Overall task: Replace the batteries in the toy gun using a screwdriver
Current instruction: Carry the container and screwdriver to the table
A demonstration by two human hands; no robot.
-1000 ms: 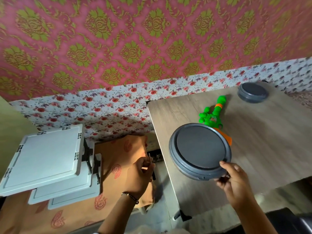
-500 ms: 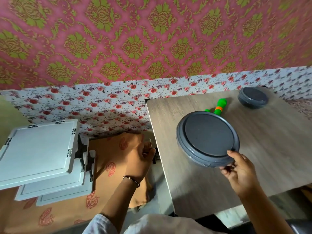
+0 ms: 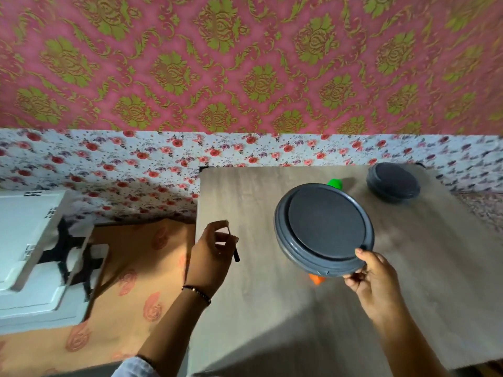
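My right hand (image 3: pixel 371 278) grips the near rim of a large round grey plate (image 3: pixel 324 229) and holds it tilted above the wooden table (image 3: pixel 272 308). The plate hides most of the green and orange toy gun; only its green tip (image 3: pixel 335 183) shows past the far rim and an orange bit (image 3: pixel 315 278) under the near rim. My left hand (image 3: pixel 211 257) is over the table's left edge and pinches a thin screwdriver (image 3: pixel 233 247) with a dark handle.
A smaller grey round container (image 3: pixel 392 183) sits at the table's far right. Left of the table, stacked white trays (image 3: pixel 30 240) lie on an orange patterned cloth (image 3: pixel 130 281). A floral papered wall runs behind the table.
My left hand has risen from beside the trays to the table's left edge with the screwdriver. The plate has shifted farther over the toy gun, covering more of it.
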